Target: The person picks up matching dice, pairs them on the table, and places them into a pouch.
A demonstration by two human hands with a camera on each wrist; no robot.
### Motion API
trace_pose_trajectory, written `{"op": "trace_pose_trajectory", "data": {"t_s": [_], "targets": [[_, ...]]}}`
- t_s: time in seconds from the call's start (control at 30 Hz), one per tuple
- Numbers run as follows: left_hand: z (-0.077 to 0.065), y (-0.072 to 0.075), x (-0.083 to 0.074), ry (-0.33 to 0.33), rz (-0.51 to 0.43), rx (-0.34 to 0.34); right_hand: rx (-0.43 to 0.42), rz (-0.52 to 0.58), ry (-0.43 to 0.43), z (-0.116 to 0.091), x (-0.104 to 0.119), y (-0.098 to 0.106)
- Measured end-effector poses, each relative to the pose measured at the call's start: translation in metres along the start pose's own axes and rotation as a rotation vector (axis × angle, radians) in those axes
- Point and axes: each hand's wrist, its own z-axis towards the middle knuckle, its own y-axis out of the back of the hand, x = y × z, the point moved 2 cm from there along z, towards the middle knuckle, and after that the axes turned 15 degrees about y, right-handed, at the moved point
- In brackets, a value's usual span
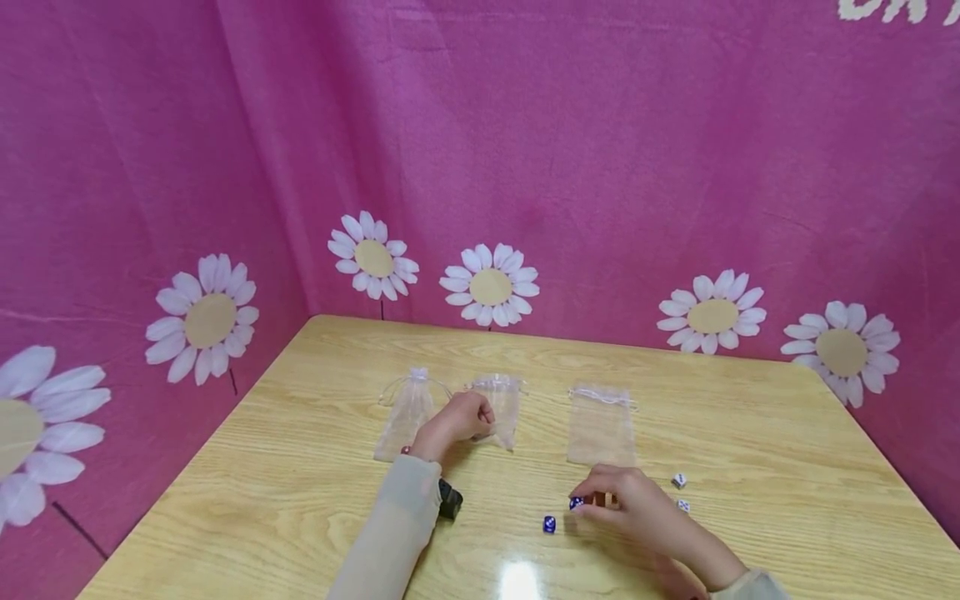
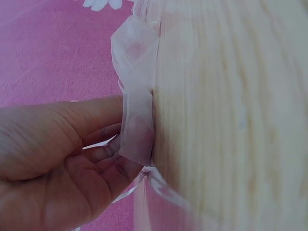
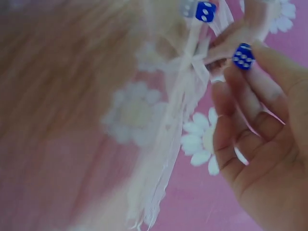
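Observation:
My left hand (image 1: 459, 417) is over the middle of a row of sheer white organza drawstring bags. In the left wrist view its thumb and fingers pinch one end of that organza bag (image 2: 138, 127). Between thumb and fingertips of my right hand (image 1: 633, 497) is a blue die with white dots (image 3: 243, 56), held just above the table. A second blue die (image 1: 550, 524) lies on the table, left of that hand. Two white dice (image 1: 679, 480) rest beyond the right hand, on its right side.
One flat organza bag (image 1: 408, 421) lies left of the left hand, another organza bag (image 1: 602, 429) beyond the right hand. A black device (image 1: 450, 500) sits at the left wrist. Pink cloth (image 1: 585, 167) with printed daisies stands behind the wooden table (image 1: 300, 500) and along its sides.

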Motion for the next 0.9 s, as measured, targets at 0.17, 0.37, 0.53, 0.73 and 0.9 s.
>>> {"op": "trace_pose_trajectory", "data": {"t_s": [0.17, 0.37, 0.53, 0.73, 0.9], "targets": [[-0.002, 0.001, -0.001, -0.018, 0.01, -0.017, 0.157, -0.12, 0.02, 0.008, 0.005, -0.006], [-0.001, 0.001, -0.001, -0.038, 0.024, -0.026, 0.209, -0.22, 0.083, 0.01, 0.009, -0.01], [0.0, 0.0, 0.001, -0.046, 0.028, -0.03, 0.194, -0.312, 0.151, 0.012, 0.011, -0.01], [-0.003, -0.002, 0.005, -0.065, 0.003, -0.007, 0.181, -0.225, 0.086, 0.009, 0.006, -0.009], [-0.006, -0.003, 0.003, -0.112, 0.026, 0.005, 0.096, -0.042, -0.086, 0.008, -0.003, -0.005]]}}
